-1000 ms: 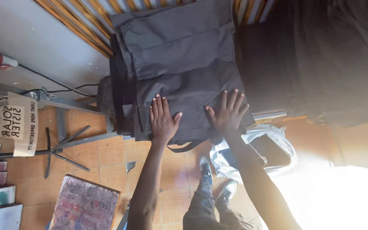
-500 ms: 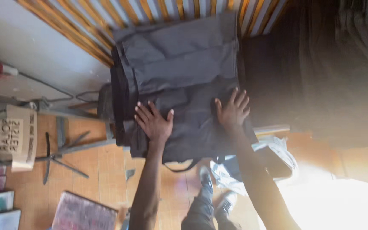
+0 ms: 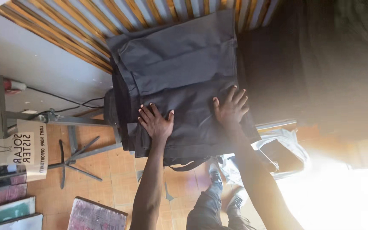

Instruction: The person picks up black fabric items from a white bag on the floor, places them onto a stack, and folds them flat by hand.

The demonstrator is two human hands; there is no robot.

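A stack of dark grey folded fabric [image 3: 179, 72] lies in the middle of the view, with a strap loop hanging at its near edge. My left hand [image 3: 156, 122] rests flat on the near left part of the cloth, fingers spread. My right hand [image 3: 231, 107] presses flat on the near right part, fingers spread too. Neither hand grips anything. Both forearms reach in from the bottom of the view.
Wooden slats [image 3: 120, 17] run behind the fabric. Dark cloth [image 3: 320, 64] hangs at right. A metal stand [image 3: 75, 159] and a paper bag [image 3: 20, 151] sit at left on the tiled floor [image 3: 107, 170]. A clear plastic bag [image 3: 286, 151] lies near my feet [image 3: 216, 181].
Both hands have slid further up the fabric, away from its near edge, and stay flat on it. The view has shifted so the wooden slats show more.
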